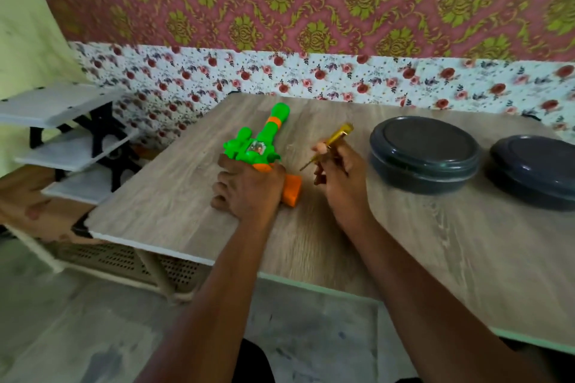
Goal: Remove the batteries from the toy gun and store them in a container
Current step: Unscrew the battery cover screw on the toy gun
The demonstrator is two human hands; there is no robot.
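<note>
A green and orange toy gun [264, 140] lies flat on the wooden table [404, 242], barrel pointing away from me. My left hand [249, 186] presses down on its rear body and covers part of the orange grip. To the right of the gun, my right hand [339, 174] holds a yellow-handled screwdriver [333, 143] in the air, its thin tip pointing down and left toward the gun. A dark round container with its lid on [424, 154] stands at the right of the table. No batteries are visible.
A second dark round container [535, 171] sits at the far right edge. A white shelf rack with black brackets [71, 140] stands left of the table. Floral wallpaper covers the wall behind. The table's near edge runs diagonally below my forearms.
</note>
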